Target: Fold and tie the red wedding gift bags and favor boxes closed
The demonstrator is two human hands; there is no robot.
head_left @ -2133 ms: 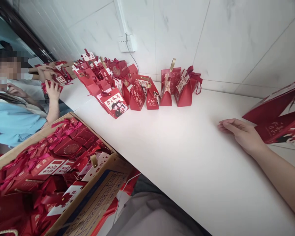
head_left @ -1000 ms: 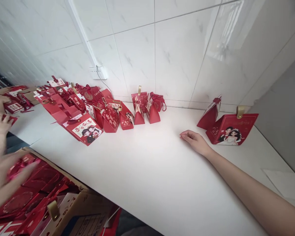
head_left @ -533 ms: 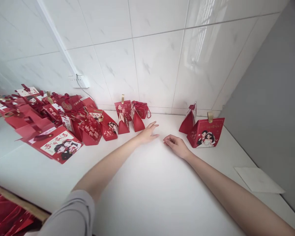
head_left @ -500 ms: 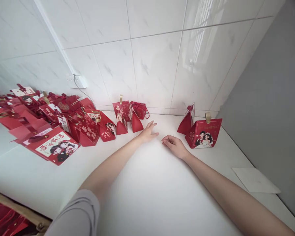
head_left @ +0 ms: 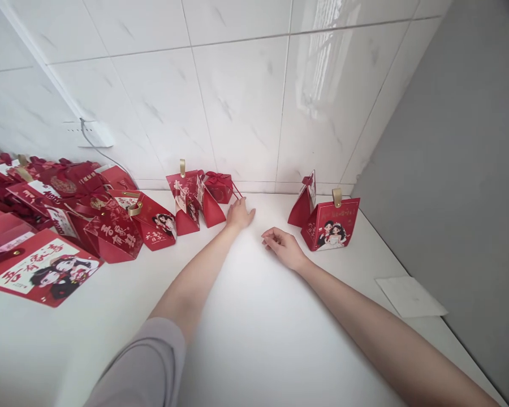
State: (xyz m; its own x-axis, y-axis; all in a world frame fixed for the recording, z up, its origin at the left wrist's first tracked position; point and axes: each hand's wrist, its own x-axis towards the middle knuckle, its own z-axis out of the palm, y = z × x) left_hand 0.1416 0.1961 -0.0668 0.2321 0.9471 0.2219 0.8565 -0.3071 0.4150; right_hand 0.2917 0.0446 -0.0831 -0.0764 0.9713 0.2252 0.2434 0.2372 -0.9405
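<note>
My left hand (head_left: 240, 215) reaches toward the wall with its thumb apart and its fingers stretched out. Its fingertips are at the ribbon loop of a small red gift box (head_left: 221, 189) with a bow; whether they touch it I cannot tell. Close beside that hand stands a red triangular gift box (head_left: 212, 209). My right hand (head_left: 284, 247) rests over the white table (head_left: 254, 316) with its fingers curled in, and nothing shows in them. To its right are a red gift box with a couple printed on it (head_left: 333, 229) and a narrower red box (head_left: 302, 206).
Many red gift boxes (head_left: 114, 232) crowd the left side of the table. A flat white sheet (head_left: 411, 297) lies by the right edge. A cable runs from a wall socket (head_left: 89, 134) on the tiled wall (head_left: 241, 113) down behind the boxes.
My left hand has moved in to the ribbon of the small bowed box. The view has swung right, so everything sits further left. My right hand keeps its curled shape.
</note>
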